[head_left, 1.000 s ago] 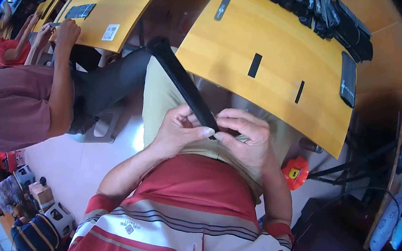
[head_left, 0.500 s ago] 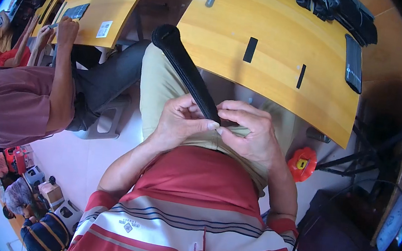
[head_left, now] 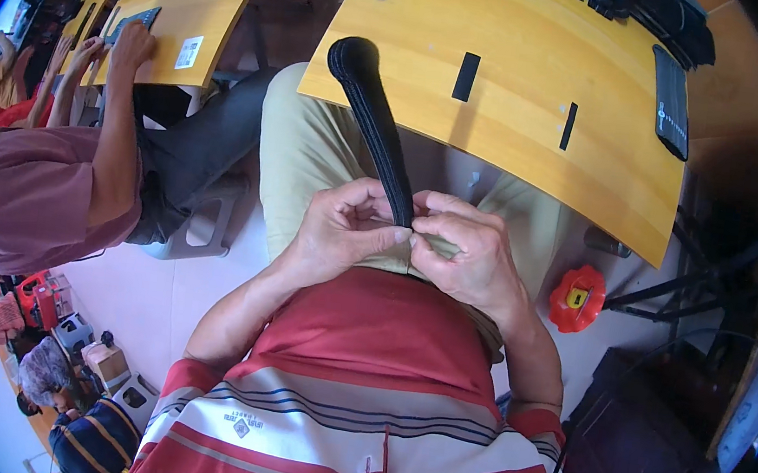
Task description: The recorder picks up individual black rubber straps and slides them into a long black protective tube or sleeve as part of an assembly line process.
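Observation:
A long black ribbed knit tube (head_left: pixel 378 143) with a wider, rounded far end slants up and away from my lap toward the table edge. Its narrow near end sits between my hands. My left hand (head_left: pixel 338 229) is closed round that end from the left, thumb lying along it. From the right, my right hand (head_left: pixel 471 247) pinches at the very tip, thumb and forefinger together. What lies inside the tube, if anything, is hidden. Both hands are above my lap, short of the table.
The yellow wooden table (head_left: pixel 513 42) bears black strips (head_left: pixel 464 76), a flat black packet (head_left: pixel 670 106) and a dark pile (head_left: pixel 651 20). A red scalloped object (head_left: pixel 578 298) and a dark case (head_left: pixel 639 453) are at right. A co-worker (head_left: pixel 38 188) sits at left by another table (head_left: pixel 189 14).
The tube's far end has swung right, so the tube stands steeper in view. My hands stay at its near end, nearly in place. The table has shifted slightly up in view.

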Demonstrator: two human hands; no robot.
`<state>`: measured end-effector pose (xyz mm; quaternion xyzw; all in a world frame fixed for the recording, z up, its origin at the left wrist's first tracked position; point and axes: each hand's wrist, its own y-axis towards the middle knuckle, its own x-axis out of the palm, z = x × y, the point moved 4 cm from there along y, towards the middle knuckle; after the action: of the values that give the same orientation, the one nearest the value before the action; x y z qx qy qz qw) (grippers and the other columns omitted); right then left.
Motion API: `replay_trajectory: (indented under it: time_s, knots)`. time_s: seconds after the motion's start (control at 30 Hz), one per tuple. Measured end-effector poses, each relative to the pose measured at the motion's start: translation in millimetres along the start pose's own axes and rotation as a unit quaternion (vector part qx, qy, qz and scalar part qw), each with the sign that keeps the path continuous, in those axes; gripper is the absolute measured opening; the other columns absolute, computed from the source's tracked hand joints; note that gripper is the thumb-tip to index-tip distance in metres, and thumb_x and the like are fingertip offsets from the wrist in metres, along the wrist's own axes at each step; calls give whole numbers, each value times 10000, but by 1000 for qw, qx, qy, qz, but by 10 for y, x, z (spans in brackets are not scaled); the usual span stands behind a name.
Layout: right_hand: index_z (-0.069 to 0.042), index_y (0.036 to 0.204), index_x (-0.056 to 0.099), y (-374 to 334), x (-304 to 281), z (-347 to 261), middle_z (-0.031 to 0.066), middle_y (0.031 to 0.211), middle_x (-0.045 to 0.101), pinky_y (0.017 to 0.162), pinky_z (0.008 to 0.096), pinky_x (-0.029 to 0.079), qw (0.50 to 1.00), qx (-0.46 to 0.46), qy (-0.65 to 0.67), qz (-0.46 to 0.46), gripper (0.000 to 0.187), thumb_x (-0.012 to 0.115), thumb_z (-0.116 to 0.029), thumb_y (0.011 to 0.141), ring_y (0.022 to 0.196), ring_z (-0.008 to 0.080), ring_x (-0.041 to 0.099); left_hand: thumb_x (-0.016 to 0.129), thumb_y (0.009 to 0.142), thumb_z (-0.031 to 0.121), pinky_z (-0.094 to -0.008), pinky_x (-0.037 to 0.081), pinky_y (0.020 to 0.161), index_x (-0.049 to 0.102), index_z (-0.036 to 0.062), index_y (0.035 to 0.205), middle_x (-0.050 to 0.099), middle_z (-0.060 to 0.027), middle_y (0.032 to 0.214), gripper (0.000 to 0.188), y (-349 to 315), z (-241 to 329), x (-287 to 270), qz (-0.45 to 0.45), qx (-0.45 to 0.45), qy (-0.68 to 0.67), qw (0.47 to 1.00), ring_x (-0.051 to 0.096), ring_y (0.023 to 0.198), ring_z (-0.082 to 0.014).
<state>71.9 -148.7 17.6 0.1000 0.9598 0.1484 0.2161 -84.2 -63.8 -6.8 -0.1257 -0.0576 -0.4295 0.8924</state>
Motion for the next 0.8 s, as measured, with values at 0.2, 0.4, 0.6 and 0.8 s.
replay_trajectory:
  time_s: [0.2,0.4,0.6,0.8]
  knots:
    - [24,854,700,-6,-12,-7,200,1031,693,696,377,594,999,10,-7,-34,110,684,-19,754,802,326,713,703,881,-53,-261,529,900,609,-3,1165,679,-43,1031,304,12,12,21,0,-7,2,1000,646,978,-107]
    - [41,806,671,-32,51,-19,185,1019,690,643,374,597,990,-89,-112,-14,91,691,-15,737,760,298,711,702,864,-83,-243,550,857,629,3,1133,677,-43,1011,292,8,1,10,13,-4,35,999,648,944,-98]
    - [18,778,615,-55,107,-42,180,979,684,593,365,593,979,-118,-164,29,84,680,-17,739,716,290,706,705,866,-77,-228,550,825,622,0,1112,665,-27,981,271,4,8,35,27,-12,26,999,640,928,-86]
    - [12,833,603,-63,81,10,191,985,693,573,363,573,978,-138,-158,-10,196,680,57,658,719,296,707,720,865,-53,-228,532,793,621,4,1110,656,-18,950,271,-10,57,52,28,-12,56,998,628,879,-75]
